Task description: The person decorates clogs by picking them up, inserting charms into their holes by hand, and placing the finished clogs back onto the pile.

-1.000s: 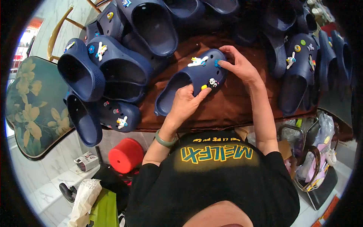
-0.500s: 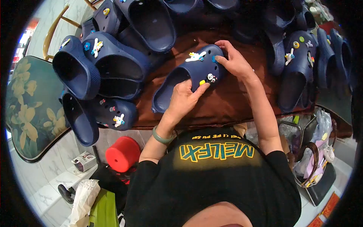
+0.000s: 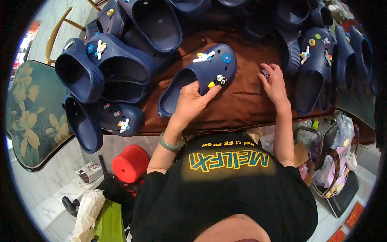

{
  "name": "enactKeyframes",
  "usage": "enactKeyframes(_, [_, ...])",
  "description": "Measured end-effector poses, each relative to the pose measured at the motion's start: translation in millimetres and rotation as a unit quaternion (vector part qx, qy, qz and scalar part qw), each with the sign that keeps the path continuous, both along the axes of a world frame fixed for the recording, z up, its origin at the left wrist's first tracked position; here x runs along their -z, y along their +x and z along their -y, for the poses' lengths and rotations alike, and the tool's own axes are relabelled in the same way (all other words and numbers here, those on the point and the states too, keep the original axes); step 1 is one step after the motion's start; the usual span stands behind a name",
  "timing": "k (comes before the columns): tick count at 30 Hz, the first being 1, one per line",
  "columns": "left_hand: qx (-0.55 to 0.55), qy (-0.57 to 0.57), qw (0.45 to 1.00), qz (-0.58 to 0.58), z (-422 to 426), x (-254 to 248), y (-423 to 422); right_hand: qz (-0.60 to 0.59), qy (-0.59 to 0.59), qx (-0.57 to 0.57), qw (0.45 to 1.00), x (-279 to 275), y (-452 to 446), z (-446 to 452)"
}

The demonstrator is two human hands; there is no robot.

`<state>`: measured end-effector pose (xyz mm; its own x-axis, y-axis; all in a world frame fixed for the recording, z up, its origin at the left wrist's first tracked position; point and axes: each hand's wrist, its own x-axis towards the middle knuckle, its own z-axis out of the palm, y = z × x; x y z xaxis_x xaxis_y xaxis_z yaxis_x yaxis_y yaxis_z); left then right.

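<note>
My left hand (image 3: 190, 101) grips a navy clog (image 3: 193, 74) at its foot opening, thumb on top of the upper and fingers inside. On the clog's upper are a white cartoon charm (image 3: 204, 57), a blue flower charm (image 3: 226, 59), a panda charm (image 3: 220, 78) and a yellow charm (image 3: 211, 85). Away to the right, my right hand (image 3: 275, 85) is over the brown cloth, thumb and forefinger closed about a small greyish charm (image 3: 265, 73). Its exact shape is too small to make out.
Navy clogs are piled at the left (image 3: 121, 76) and stand at the right (image 3: 316, 72), with others along the back. Brown cloth (image 3: 246, 107) covers the table. Below are a red stool (image 3: 130, 163), a green bag (image 3: 111, 222) and a basket (image 3: 334, 173) of plastic bags.
My right hand has left the blue flower charm on the clog and moved right, to a small greyish charm over the cloth. My left hand keeps its grip on the clog.
</note>
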<state>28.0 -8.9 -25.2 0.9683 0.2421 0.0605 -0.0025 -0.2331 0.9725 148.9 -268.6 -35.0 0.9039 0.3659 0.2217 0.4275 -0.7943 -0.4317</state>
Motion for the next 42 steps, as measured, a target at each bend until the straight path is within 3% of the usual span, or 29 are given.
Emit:
enactKeyframes(9, [0.009,0.009,1.000,-0.021,-5.4,12.3,-0.7,0.049,0.085,0.026,0.995,14.6,-17.4,-1.1])
enactKeyframes(13, [0.029,0.055,0.998,-0.024,-6.9,2.2,-3.2,0.077,0.049,0.009,0.996,16.6,-25.8,4.7])
enactKeyframes(19, [0.000,0.008,1.000,-0.019,-4.8,7.1,-2.1,0.089,0.051,0.006,0.995,22.7,-30.3,4.1])
enactKeyframes(27, [-0.002,0.026,1.000,0.000,-5.2,7.2,-2.0,0.083,0.059,-0.014,0.995,19.6,-30.1,2.4])
enactKeyframes(36, [0.001,0.034,0.999,-0.009,-6.9,7.4,-2.8,0.061,0.151,-0.022,0.986,20.1,-35.8,-1.3])
enactKeyframes(39, [-0.001,0.021,1.000,0.005,-6.1,9.2,-1.9,-0.003,0.236,-0.020,0.972,12.6,-38.5,-20.0])
enactKeyframes(42, [0.004,0.032,0.999,-0.005,-5.6,3.2,-1.8,0.021,0.245,-0.056,0.968,-6.0,-40.4,-53.9])
